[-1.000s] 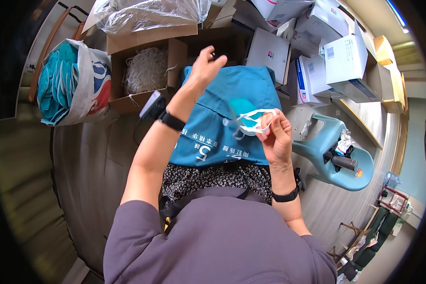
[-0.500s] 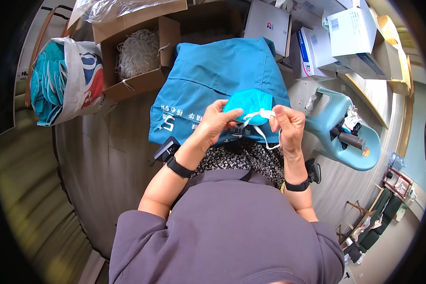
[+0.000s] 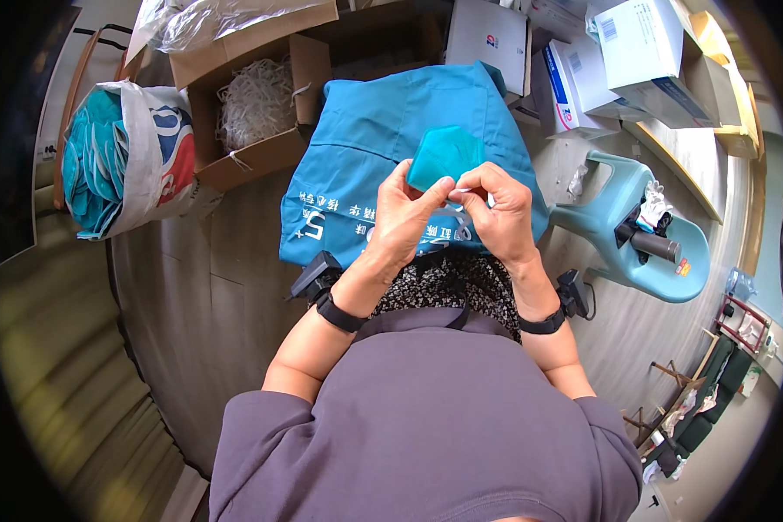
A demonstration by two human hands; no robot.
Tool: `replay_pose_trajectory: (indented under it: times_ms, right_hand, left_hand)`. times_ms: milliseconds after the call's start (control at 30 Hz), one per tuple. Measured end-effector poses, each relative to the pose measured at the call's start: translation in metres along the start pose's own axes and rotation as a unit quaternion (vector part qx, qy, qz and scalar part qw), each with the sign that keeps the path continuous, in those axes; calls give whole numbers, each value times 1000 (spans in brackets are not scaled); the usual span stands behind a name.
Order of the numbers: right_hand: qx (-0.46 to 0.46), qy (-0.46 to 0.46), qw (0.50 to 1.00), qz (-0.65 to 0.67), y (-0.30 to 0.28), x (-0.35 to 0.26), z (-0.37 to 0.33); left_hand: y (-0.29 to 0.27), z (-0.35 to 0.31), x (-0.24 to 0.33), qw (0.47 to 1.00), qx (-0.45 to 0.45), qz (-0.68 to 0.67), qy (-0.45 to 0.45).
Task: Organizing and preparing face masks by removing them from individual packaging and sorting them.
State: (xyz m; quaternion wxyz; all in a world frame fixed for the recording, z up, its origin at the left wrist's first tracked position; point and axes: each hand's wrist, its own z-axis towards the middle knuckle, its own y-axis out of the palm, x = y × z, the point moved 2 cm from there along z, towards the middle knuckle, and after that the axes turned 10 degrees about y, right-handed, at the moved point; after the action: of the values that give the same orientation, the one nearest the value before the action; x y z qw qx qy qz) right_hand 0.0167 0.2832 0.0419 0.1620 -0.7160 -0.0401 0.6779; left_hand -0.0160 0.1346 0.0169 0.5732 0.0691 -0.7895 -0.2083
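A teal face mask [image 3: 448, 155] is held over the blue apron [image 3: 383, 109] spread on my lap. My left hand [image 3: 402, 216] is closed on the mask's near left edge, thumb on top. At the near right edge, my right hand [image 3: 503, 213] pinches with thumb and fingers close to the left thumb. Between the hands a white strap [image 3: 463, 228] hangs down, partly hidden by fingers. Whether the right fingertips grip the strap or the mask's edge is hard to see, but the strap runs to them.
At the left, a white bag [image 3: 161, 187] holds many teal masks [image 3: 94, 165]. Beside it a cardboard box [image 3: 213, 170] contains a heap of white straps [image 3: 257, 104]. White cartons [image 3: 652, 61] are stacked at the far right. A light-blue stool [image 3: 613, 196] bears a dark cylinder [image 3: 657, 246] and white cloth.
The mask has tilted up and moved slightly away and left. My right hand has come in from the right to meet the left at the mask's near edge, drawing the strap in.
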Motion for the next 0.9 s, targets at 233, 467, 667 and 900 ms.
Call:
replay_pose_trajectory:
  times_ms: [233,467,667,900]
  right_hand:
    - [222,196,887,354,-61,97,34]
    - [-61,139,975,165,-27,3,4]
    - [-72,153,971,171,21,22,-17]
    - [18,-16,999,39,17,19,-9]
  left_hand:
    - [9,-25,29,999,-52,-7,-14]
    - [-17,-13,29,997,-25,-69,-32]
    - [-14,-11,7,999,17,33,21]
    - [-13,-19,-6,1000,7,-4,21]
